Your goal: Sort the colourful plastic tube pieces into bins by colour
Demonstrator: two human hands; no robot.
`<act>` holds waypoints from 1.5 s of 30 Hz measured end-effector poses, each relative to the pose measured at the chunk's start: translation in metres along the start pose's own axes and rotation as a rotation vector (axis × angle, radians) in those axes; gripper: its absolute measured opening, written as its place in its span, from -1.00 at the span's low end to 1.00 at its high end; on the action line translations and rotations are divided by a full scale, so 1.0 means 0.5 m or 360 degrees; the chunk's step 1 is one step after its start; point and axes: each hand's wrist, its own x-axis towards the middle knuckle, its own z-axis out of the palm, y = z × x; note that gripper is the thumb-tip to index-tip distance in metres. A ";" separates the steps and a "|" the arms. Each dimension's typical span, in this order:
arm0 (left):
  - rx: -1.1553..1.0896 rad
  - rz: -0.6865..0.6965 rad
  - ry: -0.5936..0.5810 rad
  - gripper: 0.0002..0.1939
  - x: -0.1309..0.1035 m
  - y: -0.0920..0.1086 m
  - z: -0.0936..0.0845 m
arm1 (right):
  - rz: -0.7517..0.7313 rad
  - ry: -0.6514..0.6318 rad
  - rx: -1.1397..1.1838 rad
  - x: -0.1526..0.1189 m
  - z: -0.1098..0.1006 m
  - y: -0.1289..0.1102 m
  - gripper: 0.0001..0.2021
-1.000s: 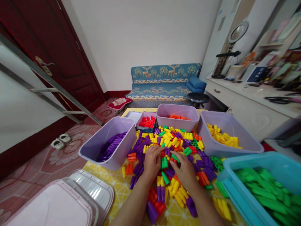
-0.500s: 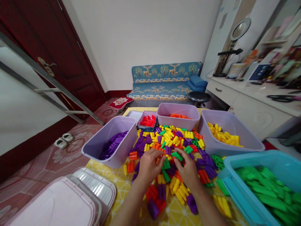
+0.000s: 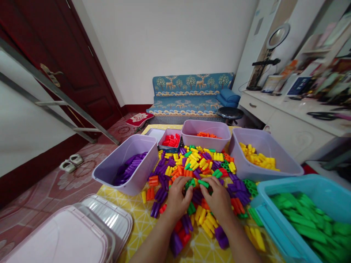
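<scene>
My left hand (image 3: 177,199) is over the middle of a mixed pile of plastic building pieces, thumb and fingers closed around a green piece (image 3: 190,183). Close beside it, my right hand (image 3: 218,197) pinches another green piece (image 3: 203,183) between thumb and fingers. The two green pieces are near each other but look apart. Under and around both hands lie loose purple pieces (image 3: 238,190), yellow pieces (image 3: 210,223), orange pieces (image 3: 237,205) and red pieces (image 3: 184,237). My fingers hide part of the pile below them.
Around the pile stand a lilac bin (image 3: 149,166) of purple pieces, a small box (image 3: 179,132) of red ones, and lilac bins with orange (image 3: 205,144) and yellow (image 3: 287,170) pieces. A blue bin (image 3: 274,219) holds green pieces. Lids (image 3: 63,237) lie front left on the yellow tablecloth (image 3: 137,219).
Both hands have closed on green pieces from the pile; half a second ago the right fingers were spread. The view has shifted slightly.
</scene>
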 end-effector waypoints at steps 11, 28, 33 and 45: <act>-0.0132 -0.0082 0.0132 -0.75 0.001 -0.020 0.003 | 0.0587 0.0549 0.1090 0.008 -0.034 -0.017 -0.69; -0.0215 0.0024 0.0166 -0.72 -0.002 -0.035 0.011 | 0.0535 0.1706 0.2242 0.027 -0.189 -0.067 -0.87; -0.0203 0.0010 0.0161 -0.67 -0.005 -0.036 0.014 | 0.0603 0.1768 0.2239 0.026 -0.193 -0.064 -0.85; -0.0269 -0.0115 0.0189 -0.69 -0.006 -0.028 0.013 | 0.0680 0.0078 0.1264 0.011 -0.046 -0.057 -0.62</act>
